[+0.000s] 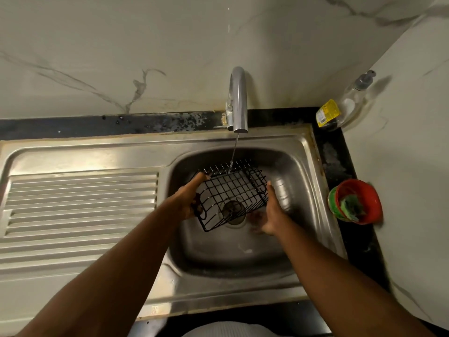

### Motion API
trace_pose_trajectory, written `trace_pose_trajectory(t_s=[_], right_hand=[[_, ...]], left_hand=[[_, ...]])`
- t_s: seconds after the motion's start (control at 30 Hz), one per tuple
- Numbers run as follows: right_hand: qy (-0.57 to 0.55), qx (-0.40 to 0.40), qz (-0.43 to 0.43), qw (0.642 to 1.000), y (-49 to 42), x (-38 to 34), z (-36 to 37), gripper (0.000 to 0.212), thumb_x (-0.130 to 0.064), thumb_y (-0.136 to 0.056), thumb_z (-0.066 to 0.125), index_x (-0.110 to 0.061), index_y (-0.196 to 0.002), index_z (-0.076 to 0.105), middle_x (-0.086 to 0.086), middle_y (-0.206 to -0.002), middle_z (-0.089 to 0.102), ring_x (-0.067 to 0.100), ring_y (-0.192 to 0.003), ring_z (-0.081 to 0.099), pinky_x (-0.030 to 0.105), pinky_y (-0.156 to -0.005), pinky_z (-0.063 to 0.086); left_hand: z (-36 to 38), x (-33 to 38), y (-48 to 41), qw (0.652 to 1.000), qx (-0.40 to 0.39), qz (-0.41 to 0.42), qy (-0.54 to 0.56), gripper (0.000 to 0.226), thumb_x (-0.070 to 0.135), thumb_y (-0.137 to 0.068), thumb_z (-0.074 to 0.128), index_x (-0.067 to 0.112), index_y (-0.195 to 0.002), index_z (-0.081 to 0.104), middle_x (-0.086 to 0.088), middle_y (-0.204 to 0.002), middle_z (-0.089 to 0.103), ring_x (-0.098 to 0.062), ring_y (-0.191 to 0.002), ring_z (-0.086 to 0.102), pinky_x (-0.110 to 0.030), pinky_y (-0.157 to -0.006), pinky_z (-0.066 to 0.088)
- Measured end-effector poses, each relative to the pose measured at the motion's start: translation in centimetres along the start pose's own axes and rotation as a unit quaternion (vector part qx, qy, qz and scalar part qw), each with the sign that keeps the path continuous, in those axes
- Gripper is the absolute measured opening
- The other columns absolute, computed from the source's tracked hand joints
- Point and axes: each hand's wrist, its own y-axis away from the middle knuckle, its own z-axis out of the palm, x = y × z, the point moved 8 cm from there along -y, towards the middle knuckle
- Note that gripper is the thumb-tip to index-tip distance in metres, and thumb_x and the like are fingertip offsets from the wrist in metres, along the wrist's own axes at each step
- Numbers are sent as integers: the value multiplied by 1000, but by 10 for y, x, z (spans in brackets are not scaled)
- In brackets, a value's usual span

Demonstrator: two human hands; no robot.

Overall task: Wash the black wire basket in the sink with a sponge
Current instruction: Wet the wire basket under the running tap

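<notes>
The black wire basket [230,193] is held tilted over the steel sink bowl [301,181], under a thin stream of water from the chrome tap [238,98]. My left hand [187,200] grips its left side, with fingers curled through the wires. Against the basket's right side lies my right hand [269,212], fingers straight along the wires. The green sponge [351,205] lies in a red bowl [364,193] on the counter to the right, away from both hands.
A ribbed steel drainboard [80,205] spreads to the left of the bowl. The drain [233,212] shows through the basket. A clear soap dispenser bottle [345,103] stands in the back right corner. Marble wall tiles close off the back and right.
</notes>
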Motion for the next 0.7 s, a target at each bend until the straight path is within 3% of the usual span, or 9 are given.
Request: trace_pose_trajectory(t_s=[0.07, 0.13, 0.23, 0.33, 0.4, 0.47, 0.5, 0.6, 0.7], right_hand=[[-85, -15, -20, 996, 3, -5, 11, 124, -94, -35, 76, -25, -135, 50, 19, -131, 57, 40, -109, 62, 59, -80, 58], [-138, 17, -59, 988, 1, -12, 15, 133, -94, -29, 77, -30, -141, 45, 16, -132, 55, 40, -112, 62, 55, -78, 60], [-156, 69, -141, 975, 11, -26, 13, 118, -96, -47, 70, -32, -143, 46, 12, -137, 54, 31, -109, 64, 40, -75, 59], [-110, 91, -214, 966, 33, -42, 7, 80, -81, -70, 70, -32, -131, 48, 6, -137, 52, 24, -107, 57, 46, -86, 57], [-81, 68, -263, 959, 44, -55, 7, 64, -70, -79, 71, -37, -128, 46, 0, -138, 53, 20, -98, 54, 41, -80, 58], [-27, 44, -313, 948, 54, -69, 10, 67, -70, -77, 73, -39, -131, 48, 0, -140, 54, 20, -95, 55, 28, -57, 53], [10, 39, -339, 940, 59, -77, 13, 71, -69, -76, 74, -40, -135, 47, 2, -140, 55, 19, -100, 58, 28, -55, 51], [127, 17, -400, 907, 73, -102, 28, 84, -70, -70, 73, -37, -142, 46, 0, -131, 60, 17, -108, 62, 32, -68, 54], [237, -78, -415, 875, 88, -126, 56, 86, -61, -70, 78, -35, -145, 44, -4, -124, 61, 16, -109, 64, 31, -79, 54]], left_hand=[[3, -12, 4, 999, -27, -5, 30, 56, 59, -88, 70, 19, -126, 59, -12, -111, 47, -22, -84, 46, -35, -75, 46], [6, -22, 6, 994, -57, -14, 89, 39, 53, -93, 65, 23, -117, 60, -12, -112, 48, -25, -95, 50, -40, -85, 48], [11, -33, 13, 988, -94, -9, 123, 50, 57, -85, 66, 19, -118, 62, -10, -113, 53, -28, -108, 51, -41, -90, 44], [6, -40, 13, 988, -82, 22, 127, 37, 53, -90, 60, 19, -104, 63, -8, -108, 58, -24, -99, 56, -39, -88, 43], [-3, -43, 7, 990, -48, 47, 123, 55, 59, -93, 54, 19, -131, 60, -13, -135, 59, -31, -121, 57, -50, -107, 43], [-1, -37, 11, 991, -53, 62, 107, 70, 67, -95, 40, 24, -148, 53, -11, -151, 51, -34, -136, 48, -64, -117, 29], [2, -30, 13, 992, -56, 77, 84, 71, 69, -98, 34, 25, -151, 52, -9, -151, 50, -33, -138, 46, -65, -118, 26], [8, 2, 27, 989, -26, 148, -12, 80, 80, -92, 45, 26, -150, 51, -4, -148, 54, -29, -133, 52, -56, -108, 37], [13, 48, 48, 971, -6, 235, -48, 78, 80, -84, 59, 28, -143, 52, 1, -139, 60, -19, -123, 58, -48, -103, 45]])
